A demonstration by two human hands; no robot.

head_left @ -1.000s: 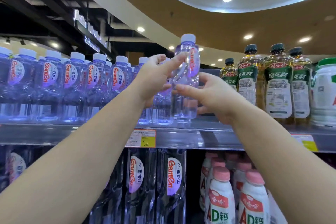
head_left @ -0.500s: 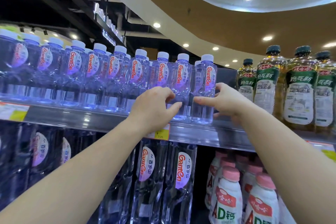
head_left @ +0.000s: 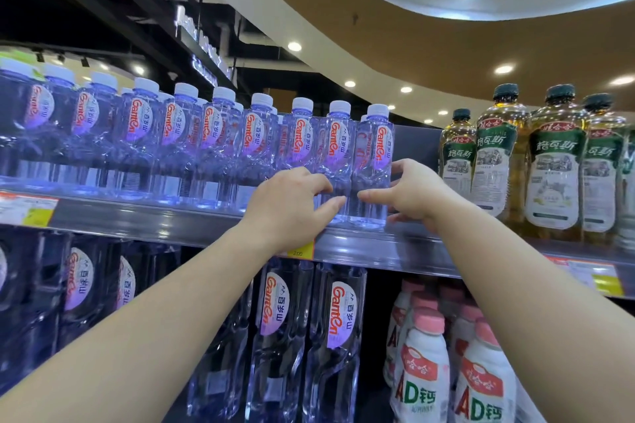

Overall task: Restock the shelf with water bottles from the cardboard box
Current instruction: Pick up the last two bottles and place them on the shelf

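Observation:
A long row of clear Ganten water bottles [head_left: 220, 144] with white caps stands on the upper shelf [head_left: 360, 245]. The rightmost water bottle [head_left: 376, 148] stands upright at the end of the row. My right hand [head_left: 414, 196] wraps its lower half, thumb in front and fingers behind. My left hand [head_left: 292, 208] curls around the lower part of the neighbouring bottle [head_left: 338, 148], its thumb almost meeting my right thumb. No cardboard box is in view.
Yellow drink bottles with dark caps [head_left: 553, 161] stand right of a gap on the same shelf. Below are tall Ganten bottles [head_left: 340, 326] and white AD bottles with pink caps [head_left: 424, 371]. Price tags [head_left: 25, 211] line the shelf edge.
A second ago I held one bottle up in the air between both hands. It now stands at the right end of the row, with both hands low on the last two bottles.

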